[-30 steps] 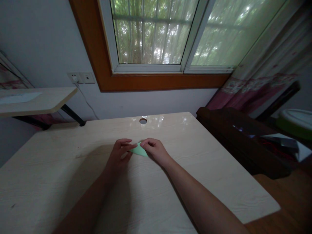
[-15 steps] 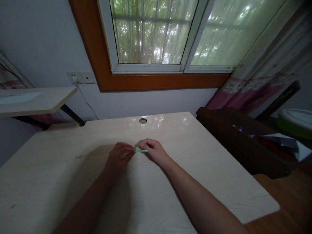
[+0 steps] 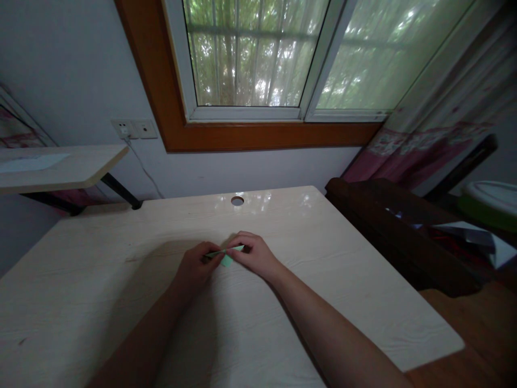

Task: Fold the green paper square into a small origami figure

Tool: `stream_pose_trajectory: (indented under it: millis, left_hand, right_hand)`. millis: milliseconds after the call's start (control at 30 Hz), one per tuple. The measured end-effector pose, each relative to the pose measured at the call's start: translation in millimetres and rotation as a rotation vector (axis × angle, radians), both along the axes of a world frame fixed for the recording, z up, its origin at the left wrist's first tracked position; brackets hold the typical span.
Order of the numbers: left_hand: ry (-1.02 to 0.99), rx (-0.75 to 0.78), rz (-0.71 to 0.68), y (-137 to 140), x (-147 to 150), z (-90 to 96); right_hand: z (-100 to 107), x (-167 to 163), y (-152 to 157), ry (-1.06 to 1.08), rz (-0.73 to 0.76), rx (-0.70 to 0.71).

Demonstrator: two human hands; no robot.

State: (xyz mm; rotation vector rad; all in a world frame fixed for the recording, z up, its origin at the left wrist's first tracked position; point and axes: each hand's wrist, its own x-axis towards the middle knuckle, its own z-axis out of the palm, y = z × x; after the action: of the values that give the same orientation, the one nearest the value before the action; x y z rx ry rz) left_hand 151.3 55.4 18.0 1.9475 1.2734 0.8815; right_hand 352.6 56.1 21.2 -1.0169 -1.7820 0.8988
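A small piece of folded light green paper [image 3: 226, 261] is held between my two hands, over the middle of the pale wood-grain table [image 3: 258, 318]. My left hand [image 3: 197, 265] pinches it from the left between thumb and fingers. From the right, my right hand [image 3: 253, 252] pinches it too, thumb in front and fingertips behind. A flap of the paper points down toward me between the thumbs, and a thin edge reaches out to either side. The fingers hide much of its shape.
A raised shelf [image 3: 89, 168] on black legs stands at the table's back left. Near the back edge is a round cable hole [image 3: 237, 201]. Dark wooden furniture [image 3: 388, 231] adjoins the right side. Behind are a window [image 3: 258, 64] and a wall socket [image 3: 134, 129].
The green paper has been turned, so a flap now hangs toward me instead of standing up. Both hands have shifted grip, and my right thumb has come round to the paper's near side.
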Motion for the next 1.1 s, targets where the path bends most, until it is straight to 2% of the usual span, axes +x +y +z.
stream_pose_trajectory:
  millis: [300, 533, 733, 833, 1000, 1100]
  left_hand:
    - [0.009, 0.005, -0.029, -1.9, 0.8, 9.4]
    - [-0.057, -0.040, 0.038, -1.5, -1.6, 8.2]
    - [-0.135, -0.043, 0.130, 1.6, -5.2, 4.0]
    - [-0.148, -0.047, 0.131, 1.2, -5.0, 4.0]
    - [-0.140, -0.085, 0.093, -0.4, -3.0, 6.6]
    - [-0.124, -0.088, 0.075, -0.2, -2.7, 5.4]
  right_hand:
    - [1.6, 0.8, -0.4, -0.032, 0.008, 0.046]
    - [-3.1, 1.4, 4.2, 0.036, -0.187, -0.019]
    - [-7.5, 6.8, 12.3, 0.299, -0.372, -0.158]
    - [-5.9, 6.0, 11.3, 0.304, -0.332, -0.169]
    - [-3.9, 1.4, 5.6, 0.135, -0.149, -0.155]
    - [-4.5, 1.1, 4.7, 0.122, -0.119, -0.186]
